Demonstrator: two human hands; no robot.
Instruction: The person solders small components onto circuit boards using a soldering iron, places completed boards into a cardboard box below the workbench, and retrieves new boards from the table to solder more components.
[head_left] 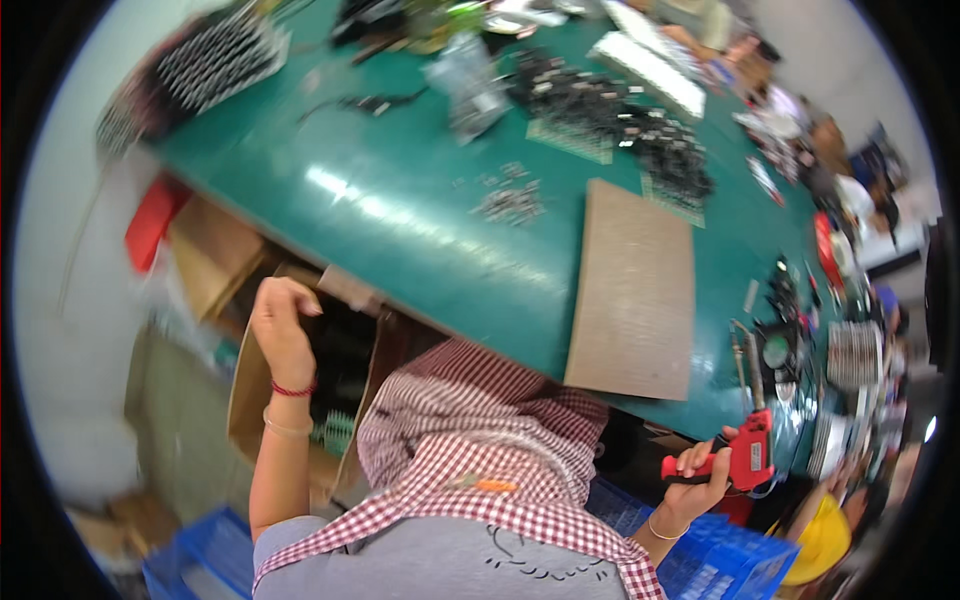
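My right hand (pixel 697 480) is wrapped round the handle of a red soldering gun (pixel 750 452), whose metal barrel points up over the right edge of the green table. My left hand (pixel 283 312) is raised off the table's front edge, over an open cardboard box (pixel 250 400). Its fingers are loosely bent, and nothing shows in them. Inside the box are dark pieces and a green comb-like board (pixel 336 430), partly in shadow. A flat brown board (pixel 636 300) lies on the table in front of me, left of the soldering gun.
Small metal parts (pixel 512 200) lie scattered mid-table. Beyond are a clear plastic bag (pixel 470 95) and rows of dark components (pixel 570 95). A soldering stand (pixel 778 352) stands at right, near stacked white trays (pixel 853 355). Blue crates (pixel 725 555) are beside me. Other people sit along the far right.
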